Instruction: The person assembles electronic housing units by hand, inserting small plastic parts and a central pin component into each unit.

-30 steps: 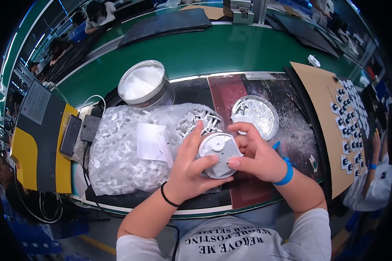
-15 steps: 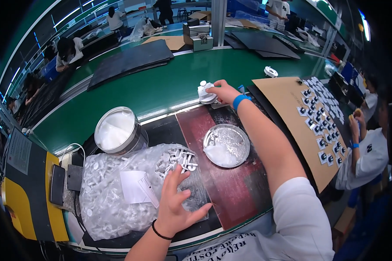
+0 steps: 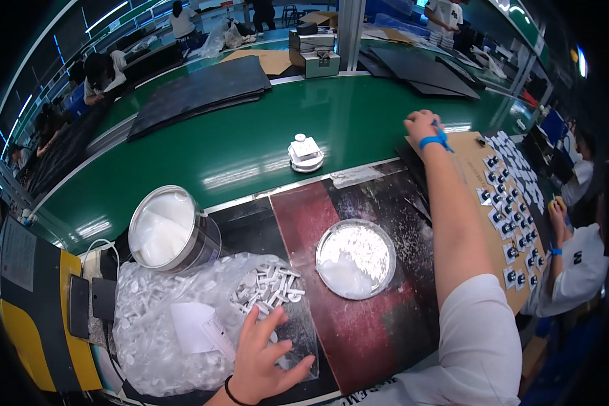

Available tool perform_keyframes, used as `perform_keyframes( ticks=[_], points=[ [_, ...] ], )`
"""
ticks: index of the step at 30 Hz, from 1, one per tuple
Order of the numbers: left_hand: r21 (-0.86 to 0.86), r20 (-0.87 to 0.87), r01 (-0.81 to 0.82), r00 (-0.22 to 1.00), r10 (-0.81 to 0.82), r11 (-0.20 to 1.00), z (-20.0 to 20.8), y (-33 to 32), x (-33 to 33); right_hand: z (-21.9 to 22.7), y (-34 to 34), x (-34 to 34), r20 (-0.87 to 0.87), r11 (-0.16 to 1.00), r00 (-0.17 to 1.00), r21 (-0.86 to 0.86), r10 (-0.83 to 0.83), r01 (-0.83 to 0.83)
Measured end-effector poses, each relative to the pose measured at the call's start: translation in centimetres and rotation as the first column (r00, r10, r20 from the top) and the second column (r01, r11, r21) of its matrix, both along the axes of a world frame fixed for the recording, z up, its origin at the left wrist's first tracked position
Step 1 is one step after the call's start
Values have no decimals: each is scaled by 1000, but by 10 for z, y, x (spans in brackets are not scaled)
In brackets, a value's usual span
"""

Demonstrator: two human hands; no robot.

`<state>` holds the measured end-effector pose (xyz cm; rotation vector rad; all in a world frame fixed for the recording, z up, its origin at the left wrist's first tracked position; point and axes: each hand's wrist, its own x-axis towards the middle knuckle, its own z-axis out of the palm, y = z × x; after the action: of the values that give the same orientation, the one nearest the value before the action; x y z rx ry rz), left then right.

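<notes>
My right hand reaches over the green surface by the far edge of the brown cardboard, its fingers curled downward; whatever they close on is hidden under them. A white plastic assembly with a round knob on top stands by itself on the green surface, left of that hand. My left hand is open, fingers spread, above the near edge of a clear plastic bag. Small white plastic parts spill at the bag's mouth. A round metal lid bearing white grease lies on the dark red board between my arms.
A metal tin of white grease stands behind the bag. At the left is a yellow and grey machine. Cardboard with rows of black-and-white parts lies right. Black sheets lie far left. A co-worker's hand is at right.
My right hand has let go of the white assembly and moved right, to where a separate white part lay, now out of sight. The left hand stays spread. The view has shifted a little.
</notes>
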<state>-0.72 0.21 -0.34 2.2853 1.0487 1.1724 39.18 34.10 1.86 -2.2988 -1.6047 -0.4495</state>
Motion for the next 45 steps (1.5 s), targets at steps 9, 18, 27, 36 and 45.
perform_keyframes(
  ticks=[9, 18, 27, 36, 45],
  points=[
    [-47, -59, -44, 997, 42, 998, 4, 6, -5, -2, 28, 35, -48, 903, 999, -428, 9, -29],
    [-27, -70, -2, 998, 1, 1000, 14, 2, -1, 54, -36, -92, -862, 705, -95, 467, 498, -534],
    [128, 128, -2, 992, -14, 992, 5, -12, 14, 42, -297, -180, -752, 556, -645, 480, -136, -678],
    [47, -44, 154, 987, -151, 987, 19, -24, 29, 12, -374, -154, -794, 477, -595, 479, -121, -737],
    [61, -42, 188, 982, -186, 980, 21, -28, 36, -7, -443, 21, -135, 999, 990, 26, 39, -36]
  ],
)
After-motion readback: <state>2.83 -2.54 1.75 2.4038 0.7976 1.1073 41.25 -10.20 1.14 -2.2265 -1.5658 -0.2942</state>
